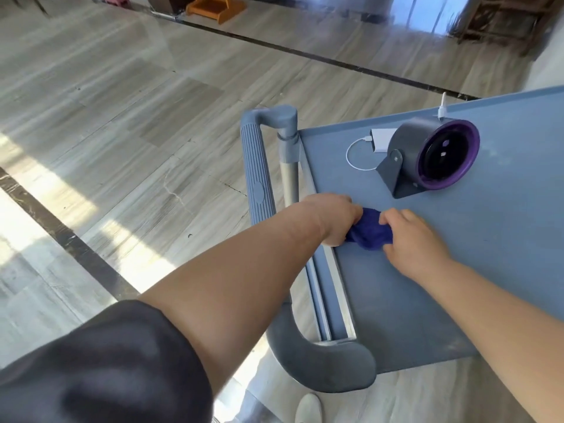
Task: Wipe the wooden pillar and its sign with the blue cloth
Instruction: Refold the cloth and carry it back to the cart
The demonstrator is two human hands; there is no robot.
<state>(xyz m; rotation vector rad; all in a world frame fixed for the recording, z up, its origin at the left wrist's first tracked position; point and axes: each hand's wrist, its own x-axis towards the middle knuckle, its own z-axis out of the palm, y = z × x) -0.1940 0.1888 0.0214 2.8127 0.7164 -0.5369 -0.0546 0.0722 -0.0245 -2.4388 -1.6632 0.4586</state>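
A dark blue cloth (370,230) lies bunched on the blue top of a cart (457,254), near the cart's left edge. My left hand (337,219) grips the cloth's left end. From the right, my right hand (409,236) pinches the cloth with curled fingers. Both hands rest low on the cart top. No wooden pillar or sign is in view.
A grey round device with a purple rim (433,155) stands on the cart behind the cloth, wired by a white cable to a white power bank (383,138). The cart's grey ribbed handle (256,166) runs along its left side. Polished tile floor spreads to the left. An orange wooden stool (216,9) stands far off.
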